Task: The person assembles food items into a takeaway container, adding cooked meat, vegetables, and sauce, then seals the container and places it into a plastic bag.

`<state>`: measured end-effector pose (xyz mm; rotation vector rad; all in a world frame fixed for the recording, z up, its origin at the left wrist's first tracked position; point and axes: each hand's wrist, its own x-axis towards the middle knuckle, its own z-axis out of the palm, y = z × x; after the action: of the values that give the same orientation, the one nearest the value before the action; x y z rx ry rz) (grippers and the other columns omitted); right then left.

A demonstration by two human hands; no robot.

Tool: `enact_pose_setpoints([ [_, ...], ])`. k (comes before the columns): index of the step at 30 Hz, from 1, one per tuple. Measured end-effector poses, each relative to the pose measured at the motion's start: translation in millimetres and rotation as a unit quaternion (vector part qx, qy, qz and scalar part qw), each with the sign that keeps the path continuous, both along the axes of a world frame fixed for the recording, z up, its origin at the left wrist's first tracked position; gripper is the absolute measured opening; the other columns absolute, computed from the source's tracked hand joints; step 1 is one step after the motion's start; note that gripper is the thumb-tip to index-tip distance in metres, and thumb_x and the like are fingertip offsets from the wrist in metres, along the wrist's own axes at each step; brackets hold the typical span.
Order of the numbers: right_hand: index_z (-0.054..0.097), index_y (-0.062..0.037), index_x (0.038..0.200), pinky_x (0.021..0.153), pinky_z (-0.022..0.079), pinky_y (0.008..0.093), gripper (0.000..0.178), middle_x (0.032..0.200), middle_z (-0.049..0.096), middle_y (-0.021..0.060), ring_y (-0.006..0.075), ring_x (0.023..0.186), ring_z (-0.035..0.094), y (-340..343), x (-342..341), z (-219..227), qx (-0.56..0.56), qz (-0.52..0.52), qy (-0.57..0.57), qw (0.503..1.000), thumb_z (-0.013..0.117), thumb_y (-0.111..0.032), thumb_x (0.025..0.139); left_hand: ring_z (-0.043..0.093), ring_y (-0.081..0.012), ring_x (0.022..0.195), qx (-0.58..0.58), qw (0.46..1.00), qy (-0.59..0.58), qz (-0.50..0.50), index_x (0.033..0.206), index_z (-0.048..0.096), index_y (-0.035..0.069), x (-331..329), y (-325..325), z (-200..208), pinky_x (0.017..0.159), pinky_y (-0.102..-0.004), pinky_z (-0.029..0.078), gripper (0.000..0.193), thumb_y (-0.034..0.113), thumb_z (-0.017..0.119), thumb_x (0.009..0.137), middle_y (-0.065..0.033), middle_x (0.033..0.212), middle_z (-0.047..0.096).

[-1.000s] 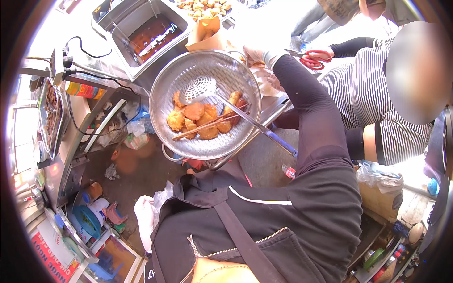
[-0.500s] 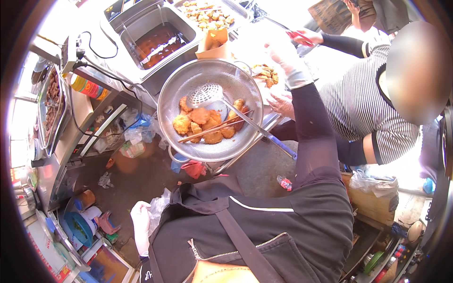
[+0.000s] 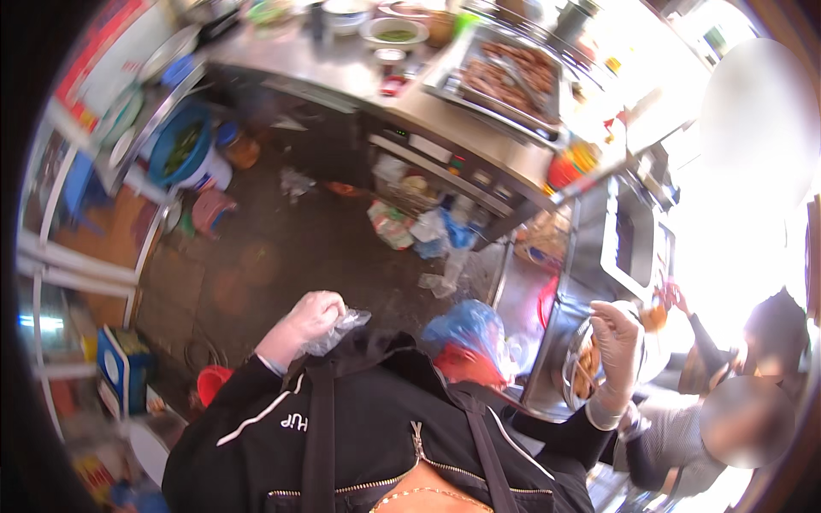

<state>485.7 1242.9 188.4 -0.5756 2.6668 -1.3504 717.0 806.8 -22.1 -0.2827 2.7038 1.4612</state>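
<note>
My left hand (image 3: 306, 327), in a clear glove, is closed around a crumpled clear plastic bag (image 3: 338, 332) in front of my dark jacket. On the right, my right hand (image 3: 616, 352), also gloved, is raised with its fingers loosely bent and nothing visible in them. Just beside it is the metal strainer (image 3: 568, 369) with browned fried pieces (image 3: 588, 366) inside, partly hidden by that hand. The skimmer and chopsticks cannot be made out.
A steel counter (image 3: 359, 101) runs across the far side, bearing a tray of browned meat (image 3: 513, 77). A deep fryer basin (image 3: 629, 239) stands at right, near a co-worker in a striped top (image 3: 676, 436). Blue and red plastic bags (image 3: 470, 342) are ahead of me; a blue bucket (image 3: 184, 145) is at far left.
My view has swung left, so the strainer and co-worker now appear at far right. My right hand has drawn back from over the counter. The left still grips the plastic bag.
</note>
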Motion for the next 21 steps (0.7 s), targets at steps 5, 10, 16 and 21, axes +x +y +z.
enact_pose_setpoints([
  [5,0.072,0.002,0.095,0.068,0.049,0.0275,0.016,0.078,0.069,0.0115,0.0152,0.07,0.063,-219,-21,-2,0.013,0.121,0.067,0.99,0.07,-0.005,0.081,0.063,-0.0217,0.071,0.034,0.982,0.019,0.185,0.085,0.066,-0.001,44,-102,45,0.065,-0.0339,0.049,0.019,0.003,0.048,0.082,-0.0126,0.075,0.065],
  [10,0.07,0.004,0.101,0.065,0.048,0.0246,0.019,0.076,0.068,0.0074,0.0108,0.07,0.062,-419,-56,-27,-0.042,0.273,-0.006,0.961,0.06,-0.003,0.087,0.062,-0.017,0.07,0.046,0.95,0.007,0.308,0.087,0.067,-0.001,71,-188,26,0.064,-0.0313,0.049,0.021,0.001,0.046,0.082,-0.0108,0.075,0.065],
  [16,0.064,0.0009,0.119,0.082,0.053,0.0285,0.029,0.096,0.072,0.0111,0.0153,0.09,0.068,-638,-116,-60,-0.078,0.383,0.043,0.919,0.055,-0.004,0.092,0.065,-0.0221,0.075,0.044,0.913,0.002,0.406,0.089,0.067,0.0,49,-299,22,0.069,-0.0336,0.051,0.019,0.001,0.05,0.082,-0.0126,0.078,0.066],
  [21,0.068,0.0018,0.108,0.085,0.052,0.0341,0.024,0.1,0.072,0.0175,0.0251,0.095,0.07,-834,-169,-69,-0.109,0.431,0.084,0.892,0.059,-0.008,0.088,0.066,-0.0216,0.072,-0.005,0.868,-0.01,0.497,0.089,0.068,0.0,42,-408,4,0.067,-0.0321,0.051,0.021,0.003,0.048,0.084,-0.0124,0.075,0.067],
])
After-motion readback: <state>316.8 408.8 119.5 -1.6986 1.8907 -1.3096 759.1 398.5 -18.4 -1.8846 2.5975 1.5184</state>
